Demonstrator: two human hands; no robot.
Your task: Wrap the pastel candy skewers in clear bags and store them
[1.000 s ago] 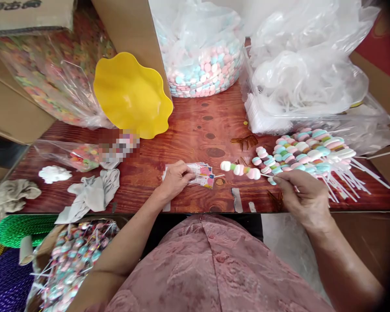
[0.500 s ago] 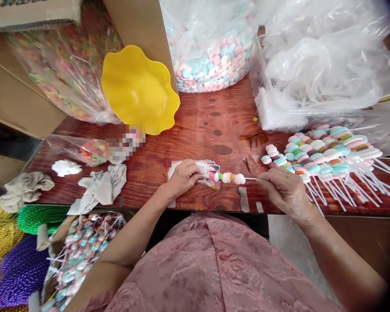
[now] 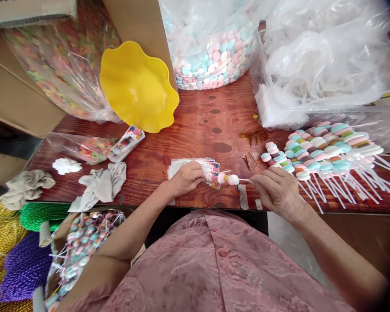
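Observation:
My right hand (image 3: 276, 193) pinches the white stick of a marshmallow skewer (image 3: 233, 180), held level above the front of the table. Pink and white marshmallows with small coloured candies between them are threaded on it. The skewer's left end goes in behind a printed clear plastic bag (image 3: 212, 177). My left hand (image 3: 189, 177) is closed at that bag, its fingertips pressed together. Under and behind the left hand lies a fanned stack of similar printed bags (image 3: 182, 163). Just right of my right hand, a pile of marshmallow skewers (image 3: 325, 149) lies with sticks toward me.
A yellow wavy bowl (image 3: 139, 86), a bag of marshmallows (image 3: 214, 60) and a plastic bin (image 3: 325, 104) stand at the back. Brown twist ties (image 3: 253, 137), a stack of printed cards (image 3: 127, 143) and gloves (image 3: 102, 184) lie about. A box of wrapped skewers (image 3: 84, 238) sits below left.
My right hand has moved left with the skewer, whose left end has slid into the printed bag. My left hand has shifted slightly right and stays closed.

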